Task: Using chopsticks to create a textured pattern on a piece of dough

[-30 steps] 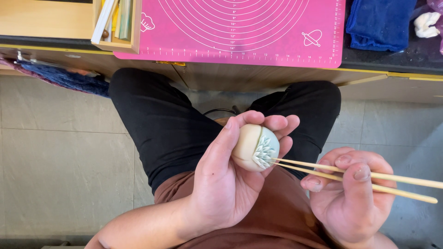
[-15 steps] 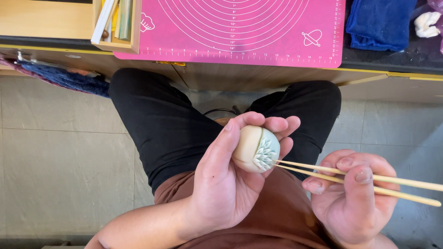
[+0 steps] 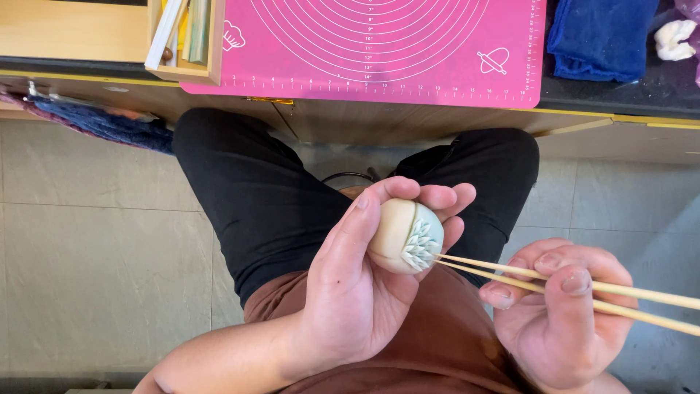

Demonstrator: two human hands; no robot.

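Observation:
My left hand (image 3: 361,284) cups a round cream dough ball (image 3: 401,233) over my lap. The ball has a pale green patch of small pinched petals on its right side. My right hand (image 3: 561,314) holds a pair of thin wooden chopsticks (image 3: 576,288), and their tips touch the petal patch at the ball's lower right. The chopsticks run out past the right edge of the view. Both hands sit above my brown shirt and black trousers.
A pink silicone baking mat (image 3: 379,47) with printed circles lies on the table ahead. A wooden box (image 3: 186,36) with tools stands at its left, a blue cloth (image 3: 601,33) at its right, and a white lump (image 3: 674,40) at the far right. Grey floor tiles surround my legs.
The ball has turned slightly in my left hand. My right hand with the chopsticks has shifted a little, their tips staying at the petals.

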